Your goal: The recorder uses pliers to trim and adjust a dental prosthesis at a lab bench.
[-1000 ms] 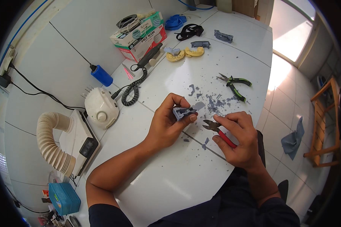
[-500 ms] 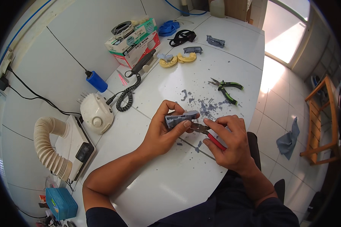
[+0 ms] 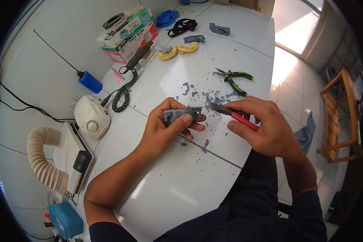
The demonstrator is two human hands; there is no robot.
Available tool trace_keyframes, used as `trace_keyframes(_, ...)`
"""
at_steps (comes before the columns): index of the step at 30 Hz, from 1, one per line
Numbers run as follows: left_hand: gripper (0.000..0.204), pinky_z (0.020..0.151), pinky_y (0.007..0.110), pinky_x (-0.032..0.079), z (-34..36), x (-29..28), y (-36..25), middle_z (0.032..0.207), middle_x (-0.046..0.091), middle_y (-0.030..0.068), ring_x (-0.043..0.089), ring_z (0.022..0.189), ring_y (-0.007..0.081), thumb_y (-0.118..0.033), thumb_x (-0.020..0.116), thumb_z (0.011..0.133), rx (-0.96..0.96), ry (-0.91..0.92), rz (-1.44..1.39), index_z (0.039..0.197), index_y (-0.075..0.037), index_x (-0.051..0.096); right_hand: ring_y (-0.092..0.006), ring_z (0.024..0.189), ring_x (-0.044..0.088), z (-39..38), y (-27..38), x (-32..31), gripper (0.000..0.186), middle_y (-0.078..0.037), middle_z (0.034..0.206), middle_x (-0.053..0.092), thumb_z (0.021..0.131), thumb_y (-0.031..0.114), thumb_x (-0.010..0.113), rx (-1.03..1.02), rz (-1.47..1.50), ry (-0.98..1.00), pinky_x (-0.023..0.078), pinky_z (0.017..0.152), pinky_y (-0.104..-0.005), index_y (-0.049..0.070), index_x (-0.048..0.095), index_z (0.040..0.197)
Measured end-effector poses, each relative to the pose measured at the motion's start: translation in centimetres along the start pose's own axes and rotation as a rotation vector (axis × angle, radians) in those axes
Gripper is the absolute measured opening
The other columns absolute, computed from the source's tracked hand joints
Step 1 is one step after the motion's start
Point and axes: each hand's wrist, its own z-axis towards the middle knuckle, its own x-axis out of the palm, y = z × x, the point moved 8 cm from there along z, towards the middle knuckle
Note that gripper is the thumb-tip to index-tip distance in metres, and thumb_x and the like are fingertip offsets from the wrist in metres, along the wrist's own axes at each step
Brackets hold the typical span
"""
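Above the white bench [image 3: 157,197], a grey-blue dental piece [image 3: 173,115] is clamped between the thumb and fingers of the left hand [image 3: 161,127]. Red-handled side cutters [image 3: 242,119] are gripped by the closed fingers of the right hand [image 3: 268,125], their tip held near the piece but apart from it. Beneath and beyond the tip, grey fragments [image 3: 216,99] are scattered. Farther out, green-and-black pliers [image 3: 229,76] are laid down, and yellow dental casts [image 3: 187,48] are set beside a black handpiece [image 3: 139,55].
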Motion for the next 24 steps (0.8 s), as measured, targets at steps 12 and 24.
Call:
trace_keyframes(12,0.022,0.061,0.026,0.058,0.0,0.1,0.0,0.112,0.077,0.0261,0.08,0.095,0.0231,-0.022,0.066,0.107,-0.03,0.057,-0.064,0.11,-0.005,0.054,-0.016,0.082,0.068,2.6,-0.6,0.6,0.052,-0.01,0.089,0.072,0.102,0.047,0.069,0.355,0.263,0.665,0.056,0.077,-0.0325,-0.001,0.075,0.121)
trace_keyframes(24,0.02,0.058,0.021,0.056,-0.5,0.6,0.7,0.107,0.079,0.0208,0.081,0.09,0.0199,-0.023,0.064,0.108,-0.124,0.02,-0.333,0.111,-0.006,0.055,-0.0146,0.099,0.059,-0.5,7.6,-0.3,0.019,0.003,0.097,0.068,0.093,0.027,0.076,-0.911,-1.132,-0.41,0.037,0.089,-0.0406,0.016,0.082,0.108)
